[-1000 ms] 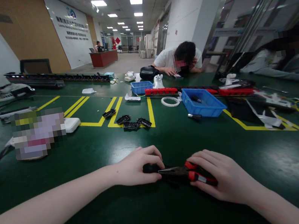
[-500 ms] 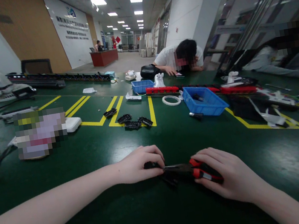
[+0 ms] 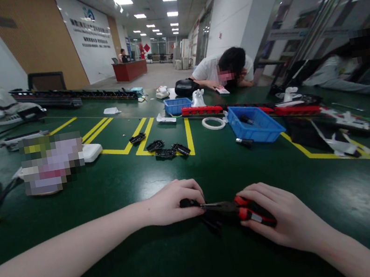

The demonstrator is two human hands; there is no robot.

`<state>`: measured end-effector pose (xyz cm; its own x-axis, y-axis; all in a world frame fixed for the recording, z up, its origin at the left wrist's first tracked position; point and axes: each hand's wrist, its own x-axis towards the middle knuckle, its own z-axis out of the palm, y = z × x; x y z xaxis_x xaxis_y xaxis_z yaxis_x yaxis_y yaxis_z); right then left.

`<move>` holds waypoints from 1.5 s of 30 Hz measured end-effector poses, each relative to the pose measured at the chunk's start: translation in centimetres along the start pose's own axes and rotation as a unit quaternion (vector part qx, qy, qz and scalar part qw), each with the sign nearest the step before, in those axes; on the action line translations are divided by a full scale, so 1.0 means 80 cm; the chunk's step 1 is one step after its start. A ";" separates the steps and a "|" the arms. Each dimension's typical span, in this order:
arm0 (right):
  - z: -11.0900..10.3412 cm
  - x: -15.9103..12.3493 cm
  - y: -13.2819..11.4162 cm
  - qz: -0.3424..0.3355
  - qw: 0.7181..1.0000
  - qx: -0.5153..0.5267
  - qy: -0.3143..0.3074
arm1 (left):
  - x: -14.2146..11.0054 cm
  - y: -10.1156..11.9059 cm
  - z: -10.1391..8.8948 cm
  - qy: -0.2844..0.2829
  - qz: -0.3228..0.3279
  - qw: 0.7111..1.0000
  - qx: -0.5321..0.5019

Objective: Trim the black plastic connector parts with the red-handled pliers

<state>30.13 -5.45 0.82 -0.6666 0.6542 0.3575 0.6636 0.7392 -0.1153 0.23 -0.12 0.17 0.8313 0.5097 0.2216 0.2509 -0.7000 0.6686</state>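
Observation:
My right hand [image 3: 277, 213] is closed around the red-and-black handles of long-nosed pliers [image 3: 227, 207], whose jaws point left. At the jaw tips, my left hand [image 3: 177, 201] pinches a small black part [image 3: 187, 203], mostly covered by the fingers. The jaws meet this part at the left fingertips; whether they grip it I cannot tell. Just under the jaws is another dark piece [image 3: 211, 223], and whether it belongs to the same part is unclear. Beyond my hands, several small black slotted parts [image 3: 165, 153] lie on the green table [image 3: 137, 260].
To the right stands a blue bin [image 3: 257, 128] holding a black item, with a small black piece [image 3: 244, 142] beside it. A white tape ring [image 3: 213, 123], a smaller blue bin [image 3: 178, 106] and a red strip [image 3: 201, 111] lie farther back. Across the table a person [image 3: 233, 66] leans forward.
Both hands and the pliers stay almost in place. The view has shifted slightly, and the person across the table has tilted a phone.

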 end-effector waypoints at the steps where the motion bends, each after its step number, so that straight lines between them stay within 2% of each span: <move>1: 0.000 0.000 0.000 0.001 1.000 0.001 -0.004 | 0.000 0.000 0.000 0.000 -0.001 1.000 -0.001; 7: -0.006 0.001 0.001 0.015 1.000 0.013 -0.003 | -0.002 0.004 -0.001 -0.008 -0.012 1.000 0.006; 21: -0.006 0.007 -0.005 0.041 0.997 0.058 -0.038 | -0.002 -0.003 0.000 -0.015 0.010 0.999 0.038; 38: -0.011 -0.002 0.006 0.055 0.994 0.062 -0.072 | -0.002 -0.003 0.000 -0.017 0.001 0.998 0.057; 45: -0.005 -0.007 0.009 0.038 0.997 0.051 -0.043 | -0.001 -0.002 -0.001 -0.020 0.008 0.998 0.056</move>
<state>31.11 -5.32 0.87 -0.6453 0.7168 0.2642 0.6779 0.6968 -0.2346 0.06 0.02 0.09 0.8545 0.4790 0.2011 0.2895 -0.7605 0.5812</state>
